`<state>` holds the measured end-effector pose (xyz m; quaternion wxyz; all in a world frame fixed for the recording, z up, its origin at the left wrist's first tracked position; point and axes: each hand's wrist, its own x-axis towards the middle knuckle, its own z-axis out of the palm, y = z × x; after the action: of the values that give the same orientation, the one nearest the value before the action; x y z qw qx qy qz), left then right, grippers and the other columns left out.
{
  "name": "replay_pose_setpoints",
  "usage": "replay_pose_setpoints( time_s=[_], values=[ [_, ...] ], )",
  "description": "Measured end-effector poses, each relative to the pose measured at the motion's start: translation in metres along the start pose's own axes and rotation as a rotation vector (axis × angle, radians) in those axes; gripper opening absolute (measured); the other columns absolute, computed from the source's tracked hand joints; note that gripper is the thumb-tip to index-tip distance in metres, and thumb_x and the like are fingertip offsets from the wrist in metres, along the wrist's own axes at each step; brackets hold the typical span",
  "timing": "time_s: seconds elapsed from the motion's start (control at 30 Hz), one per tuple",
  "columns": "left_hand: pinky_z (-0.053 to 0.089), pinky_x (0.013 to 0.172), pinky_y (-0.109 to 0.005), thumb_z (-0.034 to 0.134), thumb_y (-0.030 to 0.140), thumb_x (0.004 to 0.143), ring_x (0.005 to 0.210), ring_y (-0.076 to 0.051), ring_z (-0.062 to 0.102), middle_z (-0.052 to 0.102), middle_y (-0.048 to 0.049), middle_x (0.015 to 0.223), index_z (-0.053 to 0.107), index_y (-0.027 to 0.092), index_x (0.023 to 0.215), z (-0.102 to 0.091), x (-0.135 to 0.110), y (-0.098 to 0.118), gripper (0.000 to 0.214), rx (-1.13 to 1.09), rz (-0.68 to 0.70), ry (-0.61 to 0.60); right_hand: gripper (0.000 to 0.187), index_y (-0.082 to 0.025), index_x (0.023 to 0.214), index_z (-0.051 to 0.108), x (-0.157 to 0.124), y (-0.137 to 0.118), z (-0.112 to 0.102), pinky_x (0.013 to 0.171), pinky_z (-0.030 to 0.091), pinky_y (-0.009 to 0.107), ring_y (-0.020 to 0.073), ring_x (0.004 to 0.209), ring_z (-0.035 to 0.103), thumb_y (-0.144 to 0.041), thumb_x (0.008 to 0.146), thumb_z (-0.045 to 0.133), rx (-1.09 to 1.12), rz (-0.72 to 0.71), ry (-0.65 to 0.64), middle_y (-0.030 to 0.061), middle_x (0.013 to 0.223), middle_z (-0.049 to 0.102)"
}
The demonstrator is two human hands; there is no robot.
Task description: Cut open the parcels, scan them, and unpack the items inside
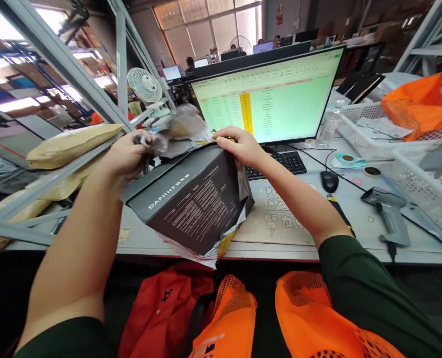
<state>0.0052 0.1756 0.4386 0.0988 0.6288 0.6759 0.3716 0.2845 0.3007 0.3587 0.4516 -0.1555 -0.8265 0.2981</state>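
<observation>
a dark box (191, 199) is held tilted in front of the screen (291, 99), over the near edge of the desk (366, 236). crumpled wrap (181, 124) is bunched behind its top, and torn bits hang below. some wrap is gripped in the curled fingers of the left hand (126, 154). the box's top edge is pinched by the right hand (239, 144); whether wrap is pinched there too cannot be told. it seems the wrap is being pulled off. for that, the box should be kept steady while the wrap is tugged away.
</observation>
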Motion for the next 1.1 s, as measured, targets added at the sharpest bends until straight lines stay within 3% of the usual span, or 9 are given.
replay_pose_setpoints(
  time_s=[0.1, 0.17, 0.2, 0.3, 0.43, 0.6, 0.83, 0.97, 1.1],
  values=[
    [0.052, 0.109, -0.056, 0.076, 0.067, 0.061, 0.104, -0.032, 0.065, 0.073, -0.0063, 0.101, 0.070, 0.020, 0.108, -0.022, -0.042, 0.022, 0.067, 0.266, 0.027, 0.128, 0.020, -0.019, 0.096, 0.067, -0.013, -0.020, -0.004, 0.106, 0.048, 0.045, 0.0263, 0.110, 0.061, -0.038, 0.093, 0.060, -0.157, 0.081, 0.112, 0.0100, 0.108, 0.067],
    [0.046, 0.117, -0.058, 0.068, 0.068, 0.073, 0.115, -0.036, 0.066, 0.072, -0.0057, 0.120, 0.073, 0.027, 0.117, -0.020, -0.087, 0.042, 0.060, 0.371, 0.192, 0.406, 0.020, -0.019, 0.090, 0.062, -0.019, -0.033, -0.012, 0.099, 0.049, 0.045, 0.0264, 0.101, 0.059, -0.037, 0.088, 0.071, -0.274, 0.149, 0.098, 0.0093, 0.098, 0.062],
    [0.046, 0.118, -0.058, 0.065, 0.069, 0.079, 0.115, -0.037, 0.067, 0.072, -0.0051, 0.120, 0.075, 0.030, 0.113, -0.013, -0.108, 0.051, 0.053, 0.406, 0.286, 0.397, 0.026, -0.019, 0.088, 0.059, -0.020, -0.038, -0.017, 0.096, 0.049, 0.045, 0.0262, 0.097, 0.057, -0.039, 0.086, 0.076, -0.311, 0.170, 0.058, 0.0085, 0.094, 0.060],
    [0.044, 0.119, -0.064, 0.063, 0.075, 0.084, 0.133, -0.046, 0.061, 0.068, -0.0114, 0.140, 0.072, 0.031, 0.135, 0.018, -0.147, 0.064, 0.068, 0.500, 0.436, -0.052, 0.038, -0.020, 0.078, 0.056, -0.014, -0.045, -0.032, 0.097, 0.047, 0.045, 0.0258, 0.094, 0.057, -0.048, 0.089, 0.079, -0.320, 0.121, -0.140, 0.0055, 0.080, 0.053],
    [0.031, 0.128, -0.071, 0.057, 0.063, 0.094, 0.157, -0.048, 0.037, 0.050, -0.0079, 0.165, 0.054, 0.033, 0.159, 0.036, -0.141, 0.042, 0.072, 0.518, 0.418, -0.190, 0.045, -0.020, 0.068, 0.054, -0.001, -0.035, -0.056, 0.098, 0.045, 0.042, 0.0236, 0.093, 0.059, -0.050, 0.095, 0.075, -0.245, 0.035, -0.294, 0.0030, 0.072, 0.049],
    [0.034, 0.128, -0.067, 0.058, 0.056, 0.099, 0.157, -0.037, 0.040, 0.053, 0.0048, 0.162, 0.038, 0.053, 0.163, 0.010, -0.128, 0.014, 0.067, 0.472, 0.618, -0.227, 0.048, -0.022, 0.065, 0.049, -0.014, 0.003, -0.076, 0.088, 0.044, 0.036, 0.0174, 0.080, 0.053, -0.052, 0.096, 0.072, -0.257, 0.050, -0.280, -0.0002, 0.068, 0.045],
    [0.034, 0.126, -0.066, 0.067, 0.055, 0.093, 0.156, -0.035, 0.042, 0.060, 0.0086, 0.153, 0.049, 0.060, 0.152, -0.007, -0.110, 0.002, 0.062, 0.345, 0.641, -0.324, 0.049, -0.021, 0.092, 0.060, -0.014, 0.023, -0.053, 0.096, 0.050, 0.037, 0.0211, 0.099, 0.060, -0.069, 0.095, 0.064, -0.043, 0.169, -0.113, 0.0038, 0.094, 0.064],
    [0.034, 0.126, -0.067, 0.065, 0.053, 0.097, 0.155, -0.034, 0.043, 0.061, 0.0050, 0.153, 0.049, 0.058, 0.154, -0.013, -0.108, -0.003, 0.059, 0.355, 0.678, -0.338, 0.041, -0.020, 0.111, 0.071, 0.013, 0.024, -0.039, 0.115, 0.046, 0.049, 0.0264, 0.119, 0.062, -0.058, 0.098, 0.064, 0.065, 0.168, -0.238, 0.0074, 0.116, 0.071],
    [0.030, 0.131, -0.061, 0.064, 0.046, 0.099, 0.151, -0.031, 0.050, 0.062, 0.0040, 0.152, 0.047, 0.056, 0.157, -0.010, -0.131, 0.000, 0.061, 0.394, 0.761, -0.226, 0.043, -0.021, 0.107, 0.077, -0.015, 0.033, -0.028, 0.118, 0.045, 0.058, 0.0310, 0.120, 0.064, -0.060, 0.089, 0.073, 0.164, 0.404, -0.261, 0.0092, 0.118, 0.075]
  ],
)
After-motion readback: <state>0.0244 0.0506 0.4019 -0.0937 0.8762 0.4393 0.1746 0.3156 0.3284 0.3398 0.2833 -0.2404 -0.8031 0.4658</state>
